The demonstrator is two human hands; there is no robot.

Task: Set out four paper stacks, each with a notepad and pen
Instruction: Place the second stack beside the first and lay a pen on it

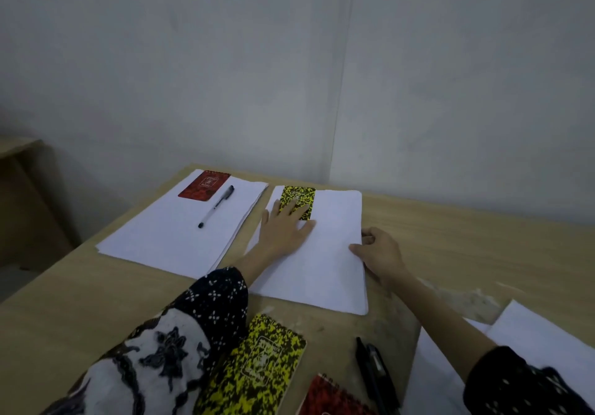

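Two white paper stacks lie side by side on the wooden table (450, 231). The left stack (167, 237) carries a red notepad (204, 186) and a pen (216, 206). On the right stack (322, 263) lies a yellow-black notepad (299, 200) near its far edge. My left hand (285, 226) lies flat on this stack, its straight fingers touching the notepad. My right hand (378, 248) holds the stack's right edge, thumb on top and fingers curled at the side.
Close to me lie another yellow-black notepad (257, 369), a red spiral notepad (328, 397) and dark pens (375, 372). Loose white paper (528, 334) spreads at the near right. A wooden cabinet (22, 208) stands left of the table, a grey wall behind.
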